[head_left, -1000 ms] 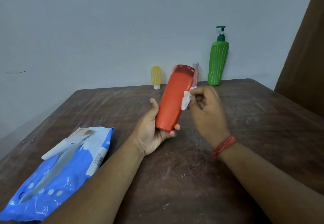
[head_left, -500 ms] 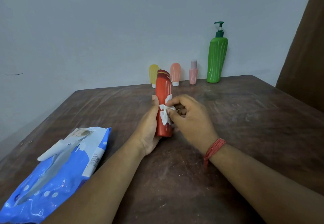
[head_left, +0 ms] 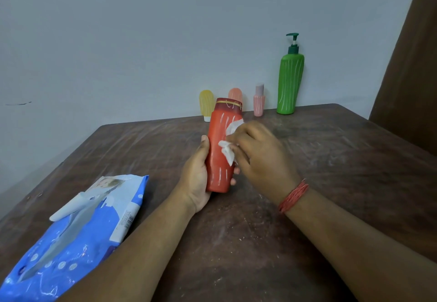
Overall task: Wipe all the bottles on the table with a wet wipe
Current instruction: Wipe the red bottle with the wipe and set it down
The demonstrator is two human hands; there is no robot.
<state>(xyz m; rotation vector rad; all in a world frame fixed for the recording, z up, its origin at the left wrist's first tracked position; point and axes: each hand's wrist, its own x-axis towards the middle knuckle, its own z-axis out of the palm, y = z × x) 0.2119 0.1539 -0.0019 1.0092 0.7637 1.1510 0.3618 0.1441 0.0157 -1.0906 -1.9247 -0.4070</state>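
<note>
The left hand (head_left: 197,178) holds the red bottle (head_left: 222,145) up off the table (head_left: 331,171), over the middle of it. Its fingers curl round the low part of the bottle, and the thumb lies up the left side. The right hand (head_left: 257,152) pinches a crumpled white wet wipe (head_left: 228,151) and presses it on the front of the bottle.

A moment ago the bottle showed its thin side and the wipe was low down near the bottom. Now the bottle is turned so its wide front faces us, and the wipe sits higher, near the middle. So the person is rubbing a new side. I think this bottle is close to clean, but it is not done yet.

Four more bottles stand in a row at the far edge of the table, by the wall: a yellow bottle (head_left: 206,104), a peach bottle (head_left: 235,94) partly hidden behind the red one, a small pink bottle (head_left: 259,101) and a tall green pump bottle (head_left: 290,81). No hand is on them, so much of the job may be left.

The blue wipe pack (head_left: 71,226) lies at the near left corner with its flap open.
</note>
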